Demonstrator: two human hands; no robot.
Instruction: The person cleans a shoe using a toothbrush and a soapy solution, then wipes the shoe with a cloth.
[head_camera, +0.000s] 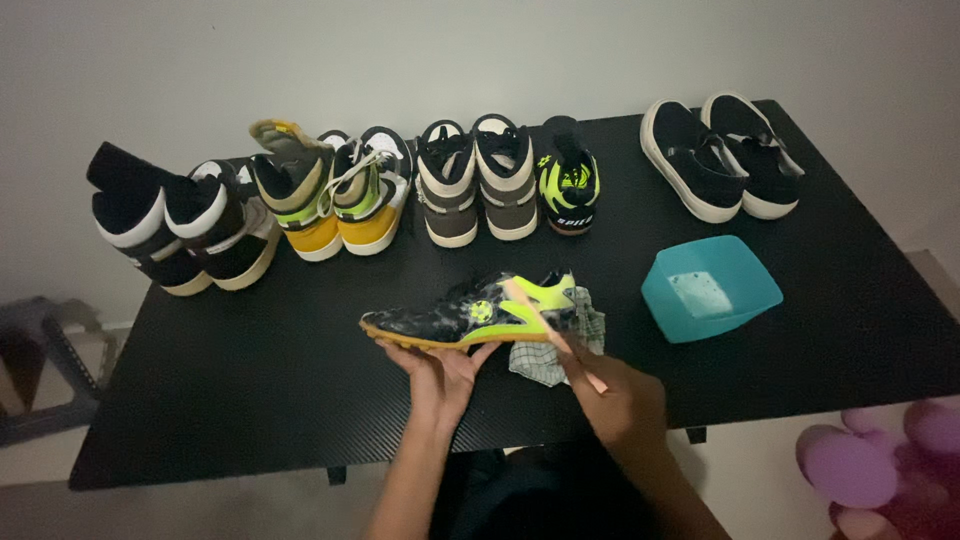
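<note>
Centre of frame, just below middle: left hand (440, 378) cups the sole of a black/neon-yellow low shoe (470, 312) from underneath, fingers (400, 350) spread & curled up round the sole edge, shoe tipped on its side, toe pointing frame-left. Right hand (620, 400) is closed round a thin pale-orange brush (545, 325), fingers wrapped tight on the handle, brush head laid across the shoe's rear side panel.

To do this well, imo: keep the sole braced w/ the left hand so the shoe doesn't twist, use short strokes, light pressure on the printed panel. Checked cloth (545, 355) lies on the black counter (250, 380) right under the heel, catching drips. Teal basin (712, 288) w/ foamy water sits right of centre, near enough for re-dipping. Other shoes are lined up along the upper edge; the matching shoe (568, 190) stands top-centre.
</note>
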